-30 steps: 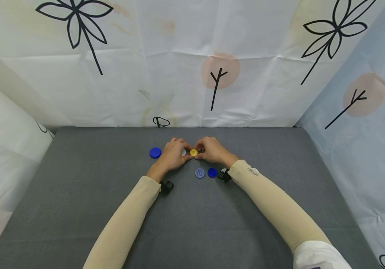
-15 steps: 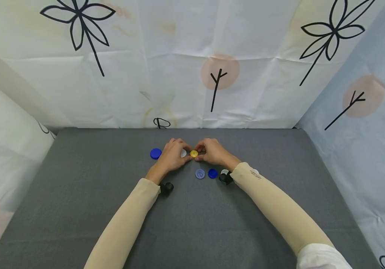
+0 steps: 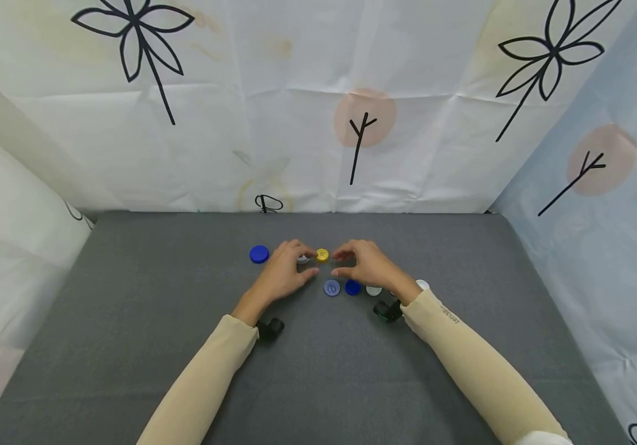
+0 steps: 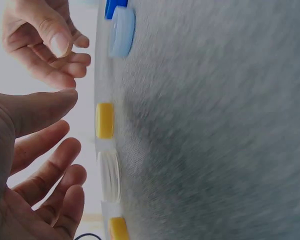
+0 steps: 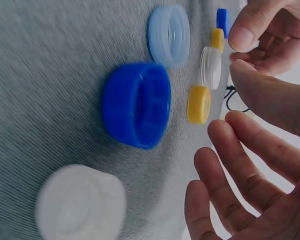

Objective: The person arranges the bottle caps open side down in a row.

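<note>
A yellow bottle cap [image 3: 322, 254] lies on the grey table between my hands, held by neither. My left hand [image 3: 287, 270] hovers just left of it, fingers loosely bent and thumb apart. On the other side is my right hand [image 3: 371, 266], its fingers likewise spread and touching nothing. A clear ridged cap [image 4: 110, 176] sits beside the yellow one, partly behind the left fingers in the head view. Beyond it the right wrist view shows a second yellow cap [image 5: 217, 40], hidden by my left hand from the head camera, and then a blue cap [image 3: 259, 254].
Nearer to me runs another row: a light blue cap [image 3: 331, 288], a dark blue cap [image 5: 135, 105] and a white cap [image 5: 80, 202]. One more white cap [image 3: 422, 284] shows beside the right wrist. A printed white cloth [image 3: 296, 148] hangs behind the table's far edge.
Both hands have let go of the yellow cap, which stays in place. They have drawn apart and slightly back toward me, and the white caps by the right wrist show more.
</note>
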`<state>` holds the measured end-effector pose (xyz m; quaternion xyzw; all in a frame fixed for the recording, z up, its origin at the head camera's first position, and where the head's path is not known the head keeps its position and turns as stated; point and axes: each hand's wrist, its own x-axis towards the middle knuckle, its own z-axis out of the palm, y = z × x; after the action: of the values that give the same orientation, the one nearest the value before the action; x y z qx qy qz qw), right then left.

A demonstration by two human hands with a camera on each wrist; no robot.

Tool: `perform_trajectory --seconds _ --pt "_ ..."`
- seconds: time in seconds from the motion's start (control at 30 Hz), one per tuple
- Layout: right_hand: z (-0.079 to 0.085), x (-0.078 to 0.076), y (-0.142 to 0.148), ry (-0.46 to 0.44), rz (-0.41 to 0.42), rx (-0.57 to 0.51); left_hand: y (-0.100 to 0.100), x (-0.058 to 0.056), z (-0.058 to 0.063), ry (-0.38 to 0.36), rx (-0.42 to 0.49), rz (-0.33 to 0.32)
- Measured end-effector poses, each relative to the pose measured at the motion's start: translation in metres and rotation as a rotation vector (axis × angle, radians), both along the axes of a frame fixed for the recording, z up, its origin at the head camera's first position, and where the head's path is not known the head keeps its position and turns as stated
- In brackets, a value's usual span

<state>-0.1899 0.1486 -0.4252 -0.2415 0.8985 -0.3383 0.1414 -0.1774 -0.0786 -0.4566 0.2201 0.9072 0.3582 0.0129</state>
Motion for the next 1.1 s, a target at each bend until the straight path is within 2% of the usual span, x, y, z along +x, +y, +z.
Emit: perform_trajectory --seconds 0.2,0.43,0.53,0.77,1.1 --pt "-0.006 0.016 0.006 0.029 -0.007 -0.034 0.003 0.008 -0.008 -0.012 0.087 -0.057" --pt "-0.017 0.025 0.01 0.058 -0.011 -0.046 0.006 0.016 -0.012 -0.158 0.136 -0.088" --pt "-0.022 0.027 0.011 0.075 -0.006 -0.045 0.007 0.015 -0.014 -0.182 0.131 -0.093" --pt "-0.029 0.03 0.01 0.088 -0.037 -0.042 0.009 0.016 -0.017 -0.166 0.116 -0.101" --pt "-0.035 0.032 0.006 0.126 -0.061 -0.027 0.016 0.019 -0.019 -0.08 0.086 -0.051"
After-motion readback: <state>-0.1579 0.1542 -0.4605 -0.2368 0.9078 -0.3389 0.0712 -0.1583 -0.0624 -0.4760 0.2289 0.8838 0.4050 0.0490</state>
